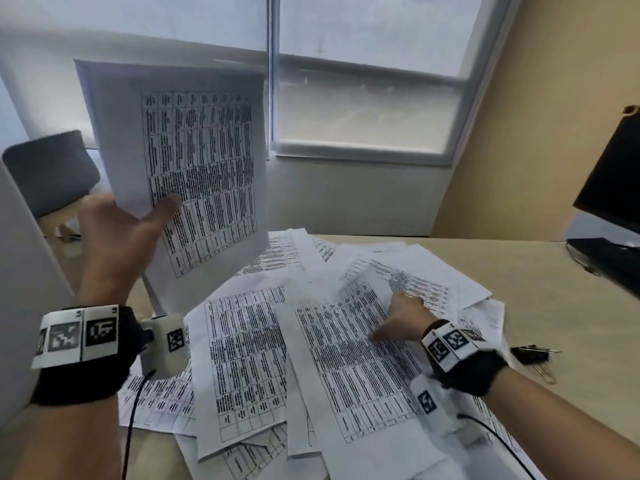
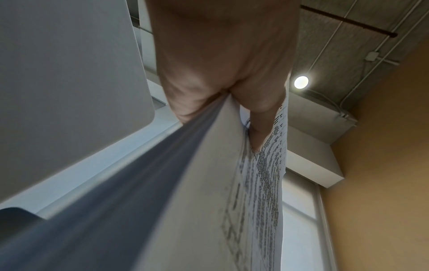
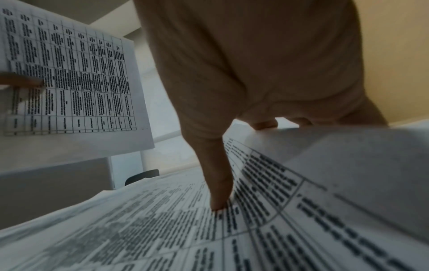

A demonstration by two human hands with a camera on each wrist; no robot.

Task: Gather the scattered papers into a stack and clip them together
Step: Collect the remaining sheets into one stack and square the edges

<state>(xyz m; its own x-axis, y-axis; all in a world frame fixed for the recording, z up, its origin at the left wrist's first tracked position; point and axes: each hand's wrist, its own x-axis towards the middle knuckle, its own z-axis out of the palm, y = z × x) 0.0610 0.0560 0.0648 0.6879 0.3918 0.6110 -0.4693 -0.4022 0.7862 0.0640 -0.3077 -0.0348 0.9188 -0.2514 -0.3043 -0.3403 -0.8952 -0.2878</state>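
Note:
My left hand (image 1: 138, 216) is raised above the table's left edge and grips a small stack of printed sheets (image 1: 194, 161) upright, thumb across the front; the stack (image 2: 232, 183) shows edge-on in the left wrist view and also at upper left as held sheets (image 3: 69, 73) in the right wrist view. Many printed papers (image 1: 249, 368) lie scattered and overlapping on the table. My right hand (image 1: 398, 317) pinches one sheet (image 1: 353, 355) of the pile: thumb on the printed face, fingers under its lifted edge (image 3: 325, 165). Black binder clips (image 1: 530, 353) lie to the right of the pile.
The beige table (image 1: 554, 306) is bare to the right of the papers. A dark monitor (image 1: 613, 178) stands at the far right. A grey chair (image 1: 48, 171) sits beyond the table's left corner, under a blinded window (image 1: 363, 109).

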